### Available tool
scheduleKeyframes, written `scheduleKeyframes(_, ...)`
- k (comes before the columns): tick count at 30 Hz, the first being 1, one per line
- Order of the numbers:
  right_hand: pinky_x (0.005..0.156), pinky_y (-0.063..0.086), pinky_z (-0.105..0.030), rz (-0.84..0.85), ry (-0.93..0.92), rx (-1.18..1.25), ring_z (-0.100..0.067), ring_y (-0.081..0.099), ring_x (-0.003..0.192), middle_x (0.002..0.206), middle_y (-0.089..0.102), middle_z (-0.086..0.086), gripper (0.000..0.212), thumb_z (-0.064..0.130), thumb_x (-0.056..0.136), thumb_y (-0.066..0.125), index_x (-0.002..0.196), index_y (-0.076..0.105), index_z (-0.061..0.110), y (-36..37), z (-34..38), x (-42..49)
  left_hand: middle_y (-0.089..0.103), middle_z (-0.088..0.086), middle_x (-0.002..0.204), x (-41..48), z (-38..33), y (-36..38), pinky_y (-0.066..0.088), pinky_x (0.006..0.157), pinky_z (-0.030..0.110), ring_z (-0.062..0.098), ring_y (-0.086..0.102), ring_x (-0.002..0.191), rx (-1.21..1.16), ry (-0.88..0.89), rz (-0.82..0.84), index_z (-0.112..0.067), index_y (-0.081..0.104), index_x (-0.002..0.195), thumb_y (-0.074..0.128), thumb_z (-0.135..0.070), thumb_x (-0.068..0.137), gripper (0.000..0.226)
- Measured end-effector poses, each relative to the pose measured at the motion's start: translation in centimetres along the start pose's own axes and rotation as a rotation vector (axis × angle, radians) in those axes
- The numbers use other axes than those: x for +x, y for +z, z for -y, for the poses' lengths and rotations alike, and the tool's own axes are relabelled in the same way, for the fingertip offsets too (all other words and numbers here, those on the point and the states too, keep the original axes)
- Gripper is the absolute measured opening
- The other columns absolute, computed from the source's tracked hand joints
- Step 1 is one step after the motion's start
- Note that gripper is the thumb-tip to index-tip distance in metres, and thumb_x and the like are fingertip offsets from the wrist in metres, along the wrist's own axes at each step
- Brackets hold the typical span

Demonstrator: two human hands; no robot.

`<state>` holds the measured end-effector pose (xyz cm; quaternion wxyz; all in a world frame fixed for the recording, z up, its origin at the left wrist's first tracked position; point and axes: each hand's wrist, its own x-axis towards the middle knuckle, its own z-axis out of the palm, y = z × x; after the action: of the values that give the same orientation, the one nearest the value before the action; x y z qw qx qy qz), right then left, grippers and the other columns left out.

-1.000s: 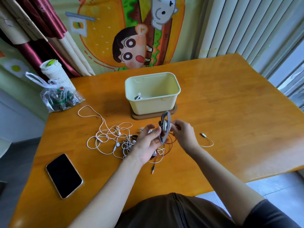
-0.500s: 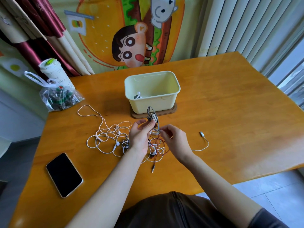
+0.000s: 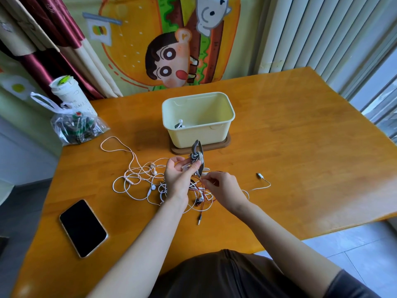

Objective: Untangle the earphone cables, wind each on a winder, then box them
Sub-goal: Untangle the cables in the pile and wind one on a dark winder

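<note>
My left hand (image 3: 177, 179) holds a grey winder (image 3: 197, 155) upright, with white cable partly wound on it. My right hand (image 3: 223, 187) pinches a strand of that cable just below the winder. Under both hands lies a tangle of white earphone cables (image 3: 137, 179), mixed with a thin red cable (image 3: 206, 197). One white cable runs right to a small plug (image 3: 259, 175). A jack plug (image 3: 199, 220) lies at the front. The pale yellow box (image 3: 217, 131) stands behind on a brown base and holds one earphone set (image 3: 179, 124).
A black phone (image 3: 83, 227) lies face up at the front left. At the back left, a clear plastic bag (image 3: 77, 127) sits with a white paper cup (image 3: 68, 93) behind it. The table's right edge (image 3: 365, 216) drops to a tiled floor.
The winder moved left and tilted upright in my left hand. My right hand came off the winder and dropped to the cable below it.
</note>
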<state>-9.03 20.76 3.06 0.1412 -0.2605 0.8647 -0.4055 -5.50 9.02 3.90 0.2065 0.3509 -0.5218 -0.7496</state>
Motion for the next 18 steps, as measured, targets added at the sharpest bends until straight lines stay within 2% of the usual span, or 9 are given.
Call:
scheduleKeyframes(4, 0.062, 0.045, -0.015, 0.002, -0.009, 0.011, -0.015, 0.062, 0.074, 0.089, 0.07, -0.005, 0.018, 0.018, 0.093, 0.058, 0.101, 0.07, 0.008, -0.4, 0.2, 0.0, 0.07, 0.002, 0.091, 0.2, 0.1, -0.2, 0.051, 0.066, 0.015, 0.008, 0.068, 0.08, 0.04, 0.025, 0.004, -0.014, 0.046, 0.089, 0.073, 0.005, 0.076, 0.036)
scheduleKeyframes(8, 0.055, 0.038, -0.008, -0.013, -0.035, -0.02, -0.004, 0.051, 0.062, 0.078, 0.061, 0.004, 0.018, 0.022, 0.093, 0.058, 0.095, 0.069, 0.008, -1.0, 0.3, 0.4, 0.068, 0.0, 0.088, 0.3, 0.7, -1.0, 0.049, 0.059, 0.01, 0.001, 0.067, 0.075, 0.247, 0.123, 0.045, -0.01, 0.046, 0.091, 0.075, 0.007, 0.073, 0.038)
scheduleKeyframes(11, 0.054, 0.037, -0.009, -0.01, -0.042, -0.064, -0.001, 0.047, 0.06, 0.075, 0.058, 0.005, 0.021, 0.026, 0.091, 0.06, 0.091, 0.069, 0.008, -2.1, 0.0, 0.9, 0.067, 0.0, 0.088, 0.4, 1.0, -1.5, 0.049, 0.059, 0.009, 0.004, 0.066, 0.08, 0.425, 0.206, 0.094, -0.008, 0.051, 0.094, 0.081, -0.001, 0.07, 0.039)
scheduleKeyframes(18, 0.051, 0.036, -0.013, -0.029, 0.011, -0.065, -0.004, 0.047, 0.06, 0.069, 0.056, 0.009, 0.018, 0.032, 0.087, 0.065, 0.083, 0.066, 0.014, -4.8, -0.7, 2.6, 0.07, 0.005, 0.095, 0.4, 1.0, -1.8, 0.052, 0.06, 0.015, 0.011, 0.067, 0.085, 0.572, 0.221, 0.264, -0.017, 0.052, 0.09, 0.081, -0.009, 0.072, 0.035)
